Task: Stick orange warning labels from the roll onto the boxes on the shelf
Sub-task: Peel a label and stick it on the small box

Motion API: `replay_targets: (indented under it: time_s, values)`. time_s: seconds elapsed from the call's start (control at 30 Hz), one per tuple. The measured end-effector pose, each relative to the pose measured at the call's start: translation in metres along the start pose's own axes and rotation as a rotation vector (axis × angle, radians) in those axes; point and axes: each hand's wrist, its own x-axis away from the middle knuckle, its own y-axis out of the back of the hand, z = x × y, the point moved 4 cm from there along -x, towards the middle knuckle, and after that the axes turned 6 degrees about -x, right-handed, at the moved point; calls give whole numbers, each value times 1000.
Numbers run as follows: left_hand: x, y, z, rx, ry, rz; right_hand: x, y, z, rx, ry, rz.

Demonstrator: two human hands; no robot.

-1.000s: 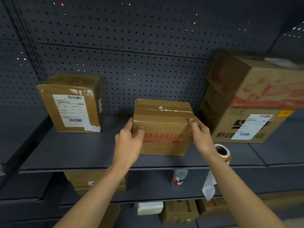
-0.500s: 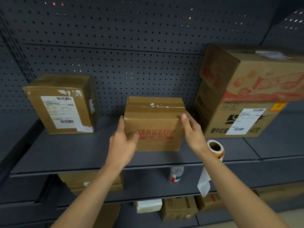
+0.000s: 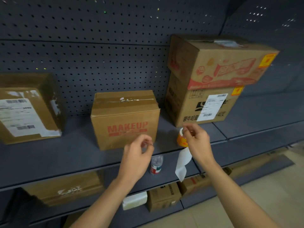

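Since tape (image 3: 115,100) seals MAKEUP box (image 3: 125,119), contents hidden

The MAKEUP box (image 3: 125,119) is matt brown corrugated cardboard, and its top seam is closed with shiny brown tape. The shelf (image 3: 49,158) and the perforated back panel (image 3: 82,55) look like painted metal, a dull dark grey. The label roll (image 3: 181,140) at my right hand (image 3: 197,144) is glossy orange and trails smooth white backing paper (image 3: 183,160). The bottle (image 3: 156,163) below is clear plastic.
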Motion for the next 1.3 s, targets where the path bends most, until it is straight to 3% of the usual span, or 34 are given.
replay_targets:
  time_s: [0.1,0.33,0.57,0.97,1.3]
  values:
    - [0,-42,-12,13,5,161,5,27,-28,74,-82,-32]
    - [-14,-122,-44,-59,-30,358,17,51,-67,229,-158,36]
    - [-31,-156,-55,-116,2,373,9,47,-72,255,-4,207]
    - [-39,-168,-46,29,73,356,-1,52,-81,213,77,184]
    - [-41,-169,-48,66,75,356,-2,60,-87,135,-35,204]
